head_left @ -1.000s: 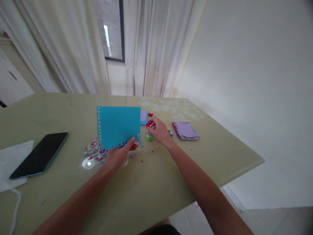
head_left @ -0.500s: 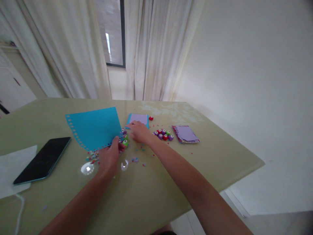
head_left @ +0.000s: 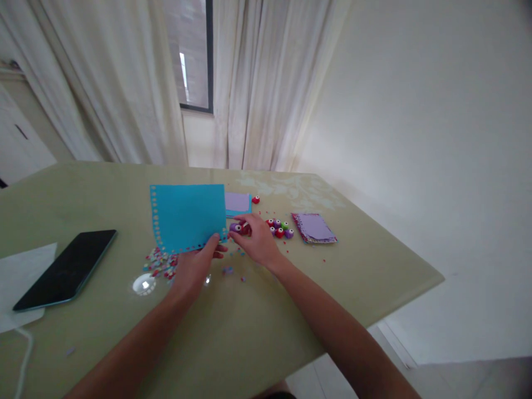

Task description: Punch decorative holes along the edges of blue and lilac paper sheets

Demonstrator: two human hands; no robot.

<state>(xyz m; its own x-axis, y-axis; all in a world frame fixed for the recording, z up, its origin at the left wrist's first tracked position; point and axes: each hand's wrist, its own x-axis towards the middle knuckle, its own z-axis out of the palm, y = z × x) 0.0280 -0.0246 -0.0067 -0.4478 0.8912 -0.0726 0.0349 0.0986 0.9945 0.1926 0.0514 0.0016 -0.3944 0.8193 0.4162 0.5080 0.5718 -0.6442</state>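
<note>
A blue sheet of paper (head_left: 189, 216) stands upright, with a row of holes along its left and lower edges. My left hand (head_left: 199, 257) is closed on its lower right part, thumb in front and fingers behind. Close to that corner, my right hand (head_left: 257, 239) curls its thumb and fingers around a small purple ball with an eye-like spot (head_left: 235, 227). Something red shows deeper in this grip. Behind the sheet, a lilac paper (head_left: 238, 201) lies on blue paper, partly hidden. Several similar red, purple and green balls (head_left: 280, 233) lie right of my right hand.
Confetti-like bits (head_left: 160, 263) are scattered near a clear round piece (head_left: 144, 284). A black tablet (head_left: 66, 269) rests on white paper (head_left: 31, 266) at left. A paper stack (head_left: 315, 228) lies right, and a red ball (head_left: 256, 199) sits farther back.
My left hand has moved right with the blue sheet, which is now straighter. My right hand has drawn back from the lilac and blue papers and now curls around a purple ball.
</note>
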